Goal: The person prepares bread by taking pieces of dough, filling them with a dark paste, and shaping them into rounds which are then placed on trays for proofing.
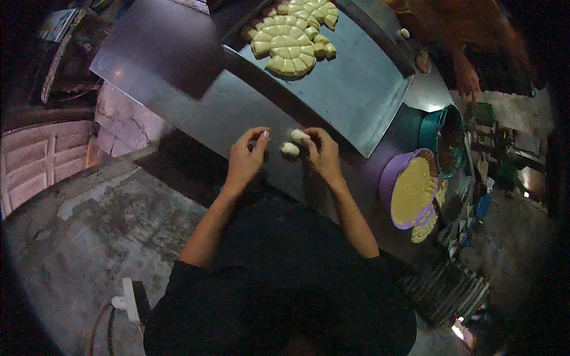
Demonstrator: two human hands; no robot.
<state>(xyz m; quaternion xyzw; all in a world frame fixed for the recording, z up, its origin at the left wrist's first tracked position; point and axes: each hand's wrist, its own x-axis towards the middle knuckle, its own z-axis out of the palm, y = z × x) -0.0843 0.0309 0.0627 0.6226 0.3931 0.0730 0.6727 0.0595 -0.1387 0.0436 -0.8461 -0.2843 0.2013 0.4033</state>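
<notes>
Over the metal table, my right hand (322,153) pinches a small pale dough piece (298,135) between thumb and fingers. Just below and left of it, a second round dough piece (290,149) lies on the table. To the left of both, my left hand (246,155) has its thumb and fingertips drawn together in a pinch. Whether anything small sits between those fingertips I cannot make out. A shaped, segmented piece of dough (288,44), glossy and yellowish, lies on the large metal tray (350,89) beyond my hands, with another behind it.
On the right stands a purple basin (389,181) holding yellow dough or batter, with more segmented dough (423,230) beside it. A teal bucket (430,133) is behind. Another person's hand (468,77) shows at the upper right. A white plug (124,301) is at lower left.
</notes>
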